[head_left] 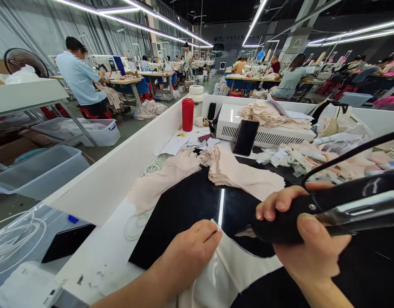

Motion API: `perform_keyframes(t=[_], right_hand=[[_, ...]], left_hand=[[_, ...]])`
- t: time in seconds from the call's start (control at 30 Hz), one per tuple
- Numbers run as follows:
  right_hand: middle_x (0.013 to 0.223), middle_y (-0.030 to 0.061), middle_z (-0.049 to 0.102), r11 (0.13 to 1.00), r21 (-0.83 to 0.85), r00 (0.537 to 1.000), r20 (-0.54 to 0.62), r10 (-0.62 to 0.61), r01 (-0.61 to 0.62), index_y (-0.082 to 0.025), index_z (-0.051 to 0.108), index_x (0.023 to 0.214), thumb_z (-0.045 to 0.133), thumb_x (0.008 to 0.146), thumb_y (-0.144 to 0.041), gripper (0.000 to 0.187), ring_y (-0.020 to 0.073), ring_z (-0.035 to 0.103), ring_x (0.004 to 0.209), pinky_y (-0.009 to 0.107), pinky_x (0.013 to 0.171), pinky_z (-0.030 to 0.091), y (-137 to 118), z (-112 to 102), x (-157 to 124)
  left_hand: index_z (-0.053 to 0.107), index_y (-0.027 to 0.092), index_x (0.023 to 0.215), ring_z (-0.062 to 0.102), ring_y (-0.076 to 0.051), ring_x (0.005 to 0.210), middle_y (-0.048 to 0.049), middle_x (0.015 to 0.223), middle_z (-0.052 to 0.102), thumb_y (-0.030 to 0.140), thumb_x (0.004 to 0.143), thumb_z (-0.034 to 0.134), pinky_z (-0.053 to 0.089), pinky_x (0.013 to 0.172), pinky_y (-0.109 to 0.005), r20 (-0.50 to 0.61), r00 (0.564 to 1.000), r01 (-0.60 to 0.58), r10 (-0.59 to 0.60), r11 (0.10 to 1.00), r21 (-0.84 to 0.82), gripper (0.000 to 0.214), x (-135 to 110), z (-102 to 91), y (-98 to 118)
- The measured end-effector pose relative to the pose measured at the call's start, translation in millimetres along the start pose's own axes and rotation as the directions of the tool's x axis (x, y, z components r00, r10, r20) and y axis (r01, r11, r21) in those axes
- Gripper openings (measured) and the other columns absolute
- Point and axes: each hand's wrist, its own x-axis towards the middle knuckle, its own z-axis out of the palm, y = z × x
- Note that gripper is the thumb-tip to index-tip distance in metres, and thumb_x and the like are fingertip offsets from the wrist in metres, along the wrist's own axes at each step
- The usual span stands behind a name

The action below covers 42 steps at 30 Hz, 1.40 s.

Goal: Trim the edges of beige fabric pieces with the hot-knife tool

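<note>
My right hand (309, 239) is wrapped round a black corded handheld tool (280, 222) with a long silver metal strip along its side. The tool's blurred tip points left, over the black work surface, close to a pale cream fabric piece (244, 261). I cannot make out the tool's exact kind. Low in the middle, my left hand (197, 252) pinches the upper edge of that fabric between thumb and fingers. The fabric hangs down from there towards me and spreads right, beneath the tool. Beyond both hands lies a stack of pale pink fabric pieces (244, 171) on the black surface (184, 205).
White walls (119, 171) edge the workbench. A phone (246, 137) leans on a white vented box (225, 119); a red cup (187, 114) stands left of it. Fabric scraps (299, 158) crowd the right. The tool's cable (351, 152) arcs above them. Several people sit at sewing machines beyond.
</note>
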Motion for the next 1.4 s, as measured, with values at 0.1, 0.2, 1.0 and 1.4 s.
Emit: perform_keyframes(t=[0.1, 0.2, 1.0, 1.4], right_hand=[[0.071, -0.0045, 0.060, 0.999, 0.039, 1.000, 0.025, -0.011, 0.010, -0.027, 0.060, 0.108, 0.085, 0.080, -0.036, 0.038, 0.0143, 0.057, 0.053, 0.030, 0.048, 0.053, 14, 14, -2], [0.073, -0.0048, 0.060, 0.999, 0.049, 0.999, 0.047, -0.015, 0.013, -0.027, 0.058, 0.109, 0.083, 0.083, -0.037, 0.037, 0.0139, 0.057, 0.055, 0.029, 0.049, 0.053, 23, 20, -5], [0.077, -0.0047, 0.061, 1.000, 0.008, 0.997, 0.065, -0.029, 0.029, -0.026, 0.058, 0.110, 0.078, 0.087, -0.031, 0.031, 0.0142, 0.060, 0.058, 0.032, 0.053, 0.056, 26, 17, -11], [0.079, -0.0034, 0.061, 0.999, 0.018, 0.996, 0.077, -0.035, 0.034, -0.026, 0.059, 0.112, 0.078, 0.088, -0.032, 0.031, 0.0148, 0.060, 0.060, 0.031, 0.052, 0.054, 19, 10, -18]], left_hand=[[0.060, 0.007, 0.126, 0.063, -0.022, 0.114, -0.0105, 0.118, 0.064, -0.002, 0.094, 0.052, 0.057, 0.105, -0.031, 0.013, 1.000, 0.004, -0.004, 1.000, -0.009, 0.034, -2, 1.7, -1], [0.060, 0.006, 0.128, 0.063, -0.023, 0.115, -0.0112, 0.119, 0.064, -0.001, 0.094, 0.052, 0.057, 0.106, -0.032, -0.008, 1.000, -0.007, 0.007, 1.000, 0.000, 0.035, -3, 2.7, -3], [0.061, 0.011, 0.125, 0.064, -0.020, 0.115, -0.0101, 0.122, 0.064, -0.002, 0.095, 0.053, 0.060, 0.099, -0.028, -0.036, 0.999, 0.034, -0.037, 0.996, -0.080, 0.033, -4, -0.6, 0], [0.065, 0.014, 0.122, 0.065, -0.021, 0.113, -0.0114, 0.122, 0.065, 0.003, 0.100, 0.049, 0.061, 0.096, -0.030, -0.102, 0.995, 0.010, -0.013, 0.999, -0.033, 0.029, -3, -1.7, 0]])
